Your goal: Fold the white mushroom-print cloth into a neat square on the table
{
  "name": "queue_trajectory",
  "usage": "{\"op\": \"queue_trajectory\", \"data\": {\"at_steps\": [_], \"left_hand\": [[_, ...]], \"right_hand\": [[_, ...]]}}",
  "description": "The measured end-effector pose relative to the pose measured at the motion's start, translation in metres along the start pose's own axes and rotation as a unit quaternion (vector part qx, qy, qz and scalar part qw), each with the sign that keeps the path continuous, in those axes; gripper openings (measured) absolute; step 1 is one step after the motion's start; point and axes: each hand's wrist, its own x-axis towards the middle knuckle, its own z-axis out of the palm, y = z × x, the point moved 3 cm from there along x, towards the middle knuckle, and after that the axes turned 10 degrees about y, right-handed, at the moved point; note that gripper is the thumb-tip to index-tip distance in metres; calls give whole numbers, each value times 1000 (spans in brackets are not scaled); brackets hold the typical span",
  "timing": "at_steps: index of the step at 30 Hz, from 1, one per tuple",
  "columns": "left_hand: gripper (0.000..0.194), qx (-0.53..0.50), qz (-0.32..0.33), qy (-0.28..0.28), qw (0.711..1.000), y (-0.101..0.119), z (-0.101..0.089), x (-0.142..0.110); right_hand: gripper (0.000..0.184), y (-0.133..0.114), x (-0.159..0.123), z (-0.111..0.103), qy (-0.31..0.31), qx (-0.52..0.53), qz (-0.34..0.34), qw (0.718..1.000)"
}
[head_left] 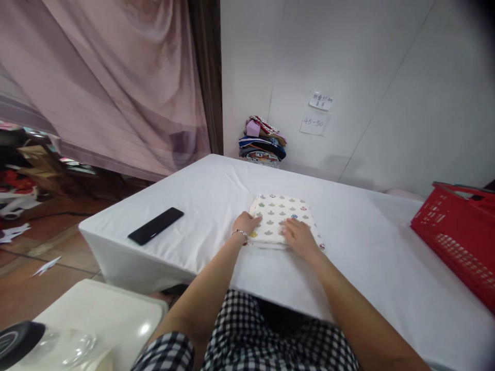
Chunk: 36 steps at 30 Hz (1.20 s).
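Note:
A folded white cloth [276, 208], printed with grey shapes and a few small green, red, blue and yellow motifs, lies on the white-covered table [359, 226] in front of me. My left hand [245, 223], with a bracelet at the wrist, holds the cloth's left edge. Its thumb side rests on top, while the other fingers are partly hidden. On the right part of the cloth, my right hand [298, 236] lies palm down with its fingers stretched over the top layer.
A black phone-like slab [156, 225] lies at the table's left. A red plastic basket [456, 226] stands at the right edge. Folded clothes [263, 141] are stacked beyond the far edge, by the wall. At lower left is a white stool [104, 304] bearing a clear, dark-lidded container [23, 340].

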Motion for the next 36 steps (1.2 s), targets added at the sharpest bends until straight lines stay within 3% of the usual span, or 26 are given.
{"op": "queue_trajectory", "data": {"at_steps": [2, 7, 10, 14, 23, 27, 30, 33, 36], "left_hand": [[37, 8, 3, -2, 1000, -2, 2, 1], [31, -7, 31, 35, 999, -12, 8, 3], [29, -51, 51, 65, 995, -15, 13, 4], [30, -86, 59, 62, 993, -17, 17, 7], [24, -49, 90, 40, 994, -15, 17, 11], [15, -73, 96, 50, 992, -16, 19, 9], [11, -83, 90, 59, 991, -17, 21, 8], [9, -87, 82, 67, 991, -17, 22, 8], [10, -77, 80, 61, 992, -16, 21, 9]], "right_hand": [[34, -9, -2, 12, -16, -46, 2, 999], [37, -12, -12, 26, 17, -81, -7, 997], [36, -9, -13, 27, 44, -70, -17, 996], [36, -8, -13, 28, 66, -68, -24, 995], [35, -5, -14, 32, 54, -62, -13, 997], [33, 2, -13, 30, 49, 1, 18, 999], [29, 10, 1, 27, 23, 111, 86, 990], [29, 11, 35, 28, 6, 188, 155, 970], [28, 3, 85, 39, -16, 172, 139, 975]]}}
